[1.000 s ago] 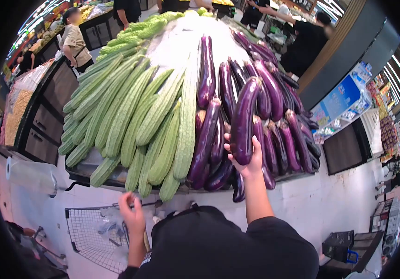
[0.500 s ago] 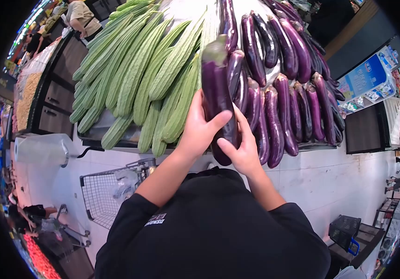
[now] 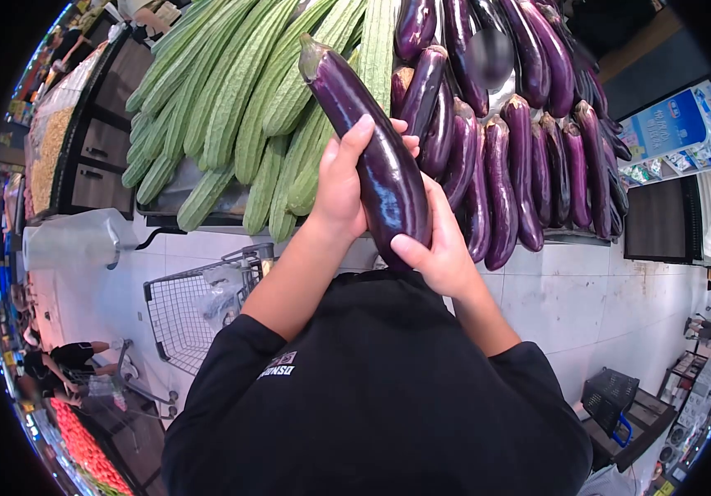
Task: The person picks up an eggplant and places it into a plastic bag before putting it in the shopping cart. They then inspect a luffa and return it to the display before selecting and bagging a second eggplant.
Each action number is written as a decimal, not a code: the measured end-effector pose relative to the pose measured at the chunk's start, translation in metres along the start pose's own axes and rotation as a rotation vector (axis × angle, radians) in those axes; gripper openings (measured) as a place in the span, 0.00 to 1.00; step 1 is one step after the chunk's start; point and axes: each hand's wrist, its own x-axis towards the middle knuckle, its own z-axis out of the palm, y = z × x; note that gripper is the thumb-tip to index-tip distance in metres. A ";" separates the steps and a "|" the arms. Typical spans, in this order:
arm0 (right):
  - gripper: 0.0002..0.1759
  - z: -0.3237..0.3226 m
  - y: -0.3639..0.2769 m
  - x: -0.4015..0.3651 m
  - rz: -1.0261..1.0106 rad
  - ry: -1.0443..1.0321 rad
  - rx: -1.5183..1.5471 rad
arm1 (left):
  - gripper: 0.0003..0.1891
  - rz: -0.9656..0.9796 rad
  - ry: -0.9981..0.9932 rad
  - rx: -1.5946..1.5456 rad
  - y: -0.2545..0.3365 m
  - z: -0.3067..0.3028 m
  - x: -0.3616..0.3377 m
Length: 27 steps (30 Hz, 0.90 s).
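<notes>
Your left hand [image 3: 340, 186] wraps middle of eggplant [image 3: 369, 149], your right hand [image 3: 444, 252] grips its lower end; eggplant tilted, above shopping cart [image 3: 186, 318], before eggplant pile [image 3: 529, 157].

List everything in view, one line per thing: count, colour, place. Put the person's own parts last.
held eggplant: one, dark purple, tilted in front of the display, stem end up and to the left
stacked eggplants: many, dark purple, right half of the display
ridged gourds: many, light green, left half of the display
wire cart: one, grey, on the floor below the gourds
bag roll: one, clear plastic, left of the display
floor basket: one, black with a blue handle, lower right
blue sign: one, right edge
left hand: one, wrapped round the held eggplant's middle
right hand: one, gripping its lower end
</notes>
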 end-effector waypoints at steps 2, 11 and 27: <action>0.55 0.001 -0.003 -0.002 -0.105 -0.042 -0.188 | 0.24 0.011 0.023 -0.048 -0.003 0.002 0.001; 0.66 0.002 -0.008 0.001 -0.197 -0.093 -0.364 | 0.22 -0.009 -0.025 -0.293 -0.001 0.004 0.002; 0.56 -0.002 0.013 0.001 0.021 -0.014 0.171 | 0.23 0.146 -0.112 -0.014 0.002 0.010 0.001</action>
